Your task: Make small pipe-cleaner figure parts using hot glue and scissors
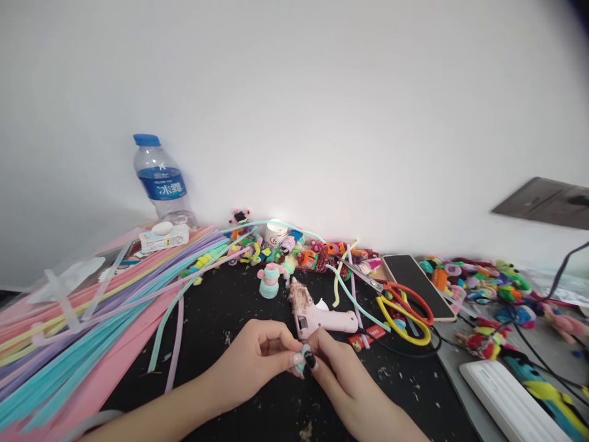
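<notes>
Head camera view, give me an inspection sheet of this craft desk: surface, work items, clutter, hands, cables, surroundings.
Surface: black mat, flecked with scraps.
Work items: small fuzzy piece, pinched between both hands; pink glue gun lying just behind.
Clutter: fuzzy sticks fanned at left; scissors; phone; water bottle; finished fuzzy figures along the wall.
Hands: left hand and right hand, fingers closed on the piece.
Cables: black cables crossing the right side.
Surroundings: white wall; wall socket plate at right.
</notes>
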Available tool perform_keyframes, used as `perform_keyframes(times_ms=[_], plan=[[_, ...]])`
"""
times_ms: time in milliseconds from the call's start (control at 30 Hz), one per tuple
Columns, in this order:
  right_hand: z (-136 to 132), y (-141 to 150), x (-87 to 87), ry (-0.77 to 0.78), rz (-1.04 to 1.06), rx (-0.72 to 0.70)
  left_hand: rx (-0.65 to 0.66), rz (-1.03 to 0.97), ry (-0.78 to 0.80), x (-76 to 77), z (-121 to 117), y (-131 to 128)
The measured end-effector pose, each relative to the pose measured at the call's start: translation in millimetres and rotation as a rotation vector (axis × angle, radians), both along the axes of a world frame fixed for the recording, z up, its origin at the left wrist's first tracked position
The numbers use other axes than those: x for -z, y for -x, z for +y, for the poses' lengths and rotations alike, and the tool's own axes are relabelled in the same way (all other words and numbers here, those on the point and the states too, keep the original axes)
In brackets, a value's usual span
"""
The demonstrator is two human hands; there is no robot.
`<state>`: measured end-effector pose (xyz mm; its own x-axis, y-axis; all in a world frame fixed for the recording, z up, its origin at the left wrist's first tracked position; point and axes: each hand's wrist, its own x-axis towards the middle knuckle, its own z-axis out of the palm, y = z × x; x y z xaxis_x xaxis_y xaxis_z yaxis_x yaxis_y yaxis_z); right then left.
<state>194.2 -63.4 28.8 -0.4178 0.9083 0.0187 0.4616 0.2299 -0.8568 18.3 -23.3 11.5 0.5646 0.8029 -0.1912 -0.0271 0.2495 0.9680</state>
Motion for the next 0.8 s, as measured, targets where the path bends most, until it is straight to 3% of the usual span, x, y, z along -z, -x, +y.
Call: perform_keyframes(times_ms=[200,500,800], plan=[[-0.9,1.1,2.7,-0.041,-0.057,0.023,-0.011,0.036,-0.064,0.6,0.7,-1.3],[1.3,-2.3,4.4,-0.003,-0.016,0.008,-0.033,-0.071,0.019,4.6,3.7,-3.5],[1.6,-0.4,4.1,0.006,-0.028,0.028,-0.036,-0.025,0.0,8.7,0.3,-3.0]])
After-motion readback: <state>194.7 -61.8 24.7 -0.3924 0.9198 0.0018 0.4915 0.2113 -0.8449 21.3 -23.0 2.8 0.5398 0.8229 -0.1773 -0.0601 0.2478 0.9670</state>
